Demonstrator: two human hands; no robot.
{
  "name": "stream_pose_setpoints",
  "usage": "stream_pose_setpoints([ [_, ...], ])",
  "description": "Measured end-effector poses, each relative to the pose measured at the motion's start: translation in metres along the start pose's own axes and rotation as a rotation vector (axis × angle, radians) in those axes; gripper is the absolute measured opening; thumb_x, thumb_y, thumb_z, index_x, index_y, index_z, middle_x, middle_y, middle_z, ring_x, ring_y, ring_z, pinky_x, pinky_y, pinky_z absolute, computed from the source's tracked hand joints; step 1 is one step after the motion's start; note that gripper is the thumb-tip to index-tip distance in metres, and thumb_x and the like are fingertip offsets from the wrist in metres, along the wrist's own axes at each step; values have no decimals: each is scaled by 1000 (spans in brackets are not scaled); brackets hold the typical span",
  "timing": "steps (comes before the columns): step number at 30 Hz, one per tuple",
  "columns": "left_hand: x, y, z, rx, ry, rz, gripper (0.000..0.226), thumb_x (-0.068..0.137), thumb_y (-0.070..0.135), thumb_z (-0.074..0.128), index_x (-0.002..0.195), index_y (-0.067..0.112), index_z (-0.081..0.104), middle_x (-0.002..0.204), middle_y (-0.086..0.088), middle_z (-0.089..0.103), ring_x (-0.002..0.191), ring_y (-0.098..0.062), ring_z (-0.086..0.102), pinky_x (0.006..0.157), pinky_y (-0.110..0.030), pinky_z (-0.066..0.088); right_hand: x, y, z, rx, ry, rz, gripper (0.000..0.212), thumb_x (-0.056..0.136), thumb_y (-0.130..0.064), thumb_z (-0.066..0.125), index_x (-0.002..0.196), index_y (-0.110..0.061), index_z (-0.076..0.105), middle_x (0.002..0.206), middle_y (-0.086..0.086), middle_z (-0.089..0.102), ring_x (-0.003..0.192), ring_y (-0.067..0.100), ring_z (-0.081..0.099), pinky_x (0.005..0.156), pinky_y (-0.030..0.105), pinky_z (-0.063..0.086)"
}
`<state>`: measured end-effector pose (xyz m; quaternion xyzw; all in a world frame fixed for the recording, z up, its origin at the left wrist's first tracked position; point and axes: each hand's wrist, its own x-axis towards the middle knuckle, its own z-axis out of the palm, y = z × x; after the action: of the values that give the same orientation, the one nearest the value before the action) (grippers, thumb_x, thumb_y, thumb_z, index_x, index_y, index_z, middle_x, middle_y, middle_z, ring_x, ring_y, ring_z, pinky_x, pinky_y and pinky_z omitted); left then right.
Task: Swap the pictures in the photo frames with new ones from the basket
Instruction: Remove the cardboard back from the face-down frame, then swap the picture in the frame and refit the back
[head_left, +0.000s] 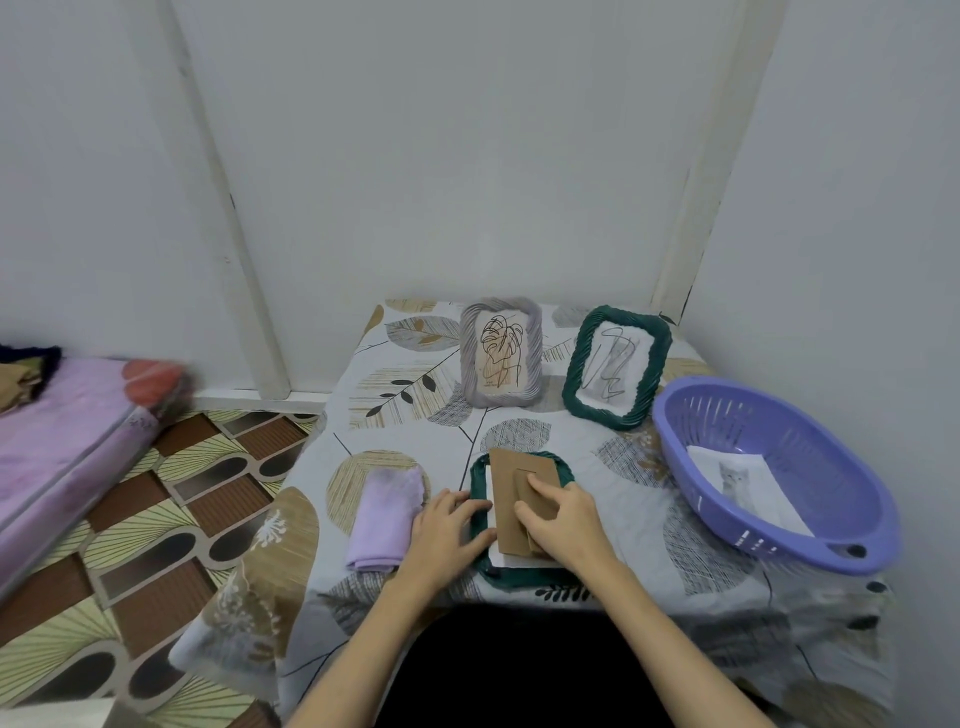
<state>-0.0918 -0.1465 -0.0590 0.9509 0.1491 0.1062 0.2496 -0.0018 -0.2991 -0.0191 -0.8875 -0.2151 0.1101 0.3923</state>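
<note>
Small worktop (613, 457) under a leaf-print cloth, set in a room corner.

Near edge, centre: a dark green frame (519, 574) lies face down. Its brown cardboard backing (511, 488) sits on top, skewed, with a strip of white showing along the left and lower edges.

Left hand (447, 530): fingers flat and relaxed, pressing on the frame's left rim; holds nothing.

Right hand (561, 512): fingers curled on the backing, thumb and fingertips pinching what looks like its fold-out stand. Exact grip partly hidden by the knuckles.

Just left of the left hand: a folded lilac cloth (384, 514), touching or nearly touching the hand's edge; cannot tell which.

Far side: a grey frame (501, 358) stands upright with a line drawing of a leaf. To its right, a second green frame (615, 366) stands tilted, holding an abstract line sketch.

Right side: purple plastic basket (769, 415), near the second green frame. Inside it lies a white sheet with a cat picture (737, 483).

Off the worktop, left: a pink mattress (57, 452) on patterned floor (171, 519).
</note>
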Motion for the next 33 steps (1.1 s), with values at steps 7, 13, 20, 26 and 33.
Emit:
stream_pose_setpoints([
  [7,0,0,-1,-24,0,-18,41,87,45,56,124,29,56,131,-1,47,126,-16,39,104,-34,33,-1,11,-40,90,138,-33,50,77,-40,66,125,-32,55,104,0,46,112,21,47,101,35,38],
  [13,2,-2,1,-19,33,-11,39,86,42,60,123,29,58,129,-1,50,124,-16,42,101,-29,34,2,52,-80,-138,75,66,58,81,-42,61,135,-27,45,131,12,42,128,28,37,105,37,32],
  [20,4,2,3,23,60,0,36,94,35,48,130,27,52,131,0,50,125,-18,43,102,-30,34,7,68,-74,-407,56,79,60,81,-49,53,137,-29,42,123,11,45,123,29,37,104,41,36],
  [26,4,9,9,188,68,-48,47,96,19,36,143,24,31,151,3,28,143,-22,18,112,-33,25,8,69,-50,-433,53,51,59,80,-51,51,135,-29,45,131,9,45,122,28,36,104,40,34],
  [33,6,-9,-2,168,114,-64,42,92,8,40,134,8,45,150,-7,31,142,-25,21,116,-33,17,12,62,-26,-485,108,13,60,79,-53,48,135,-31,44,120,7,50,112,26,39,95,35,38],
])
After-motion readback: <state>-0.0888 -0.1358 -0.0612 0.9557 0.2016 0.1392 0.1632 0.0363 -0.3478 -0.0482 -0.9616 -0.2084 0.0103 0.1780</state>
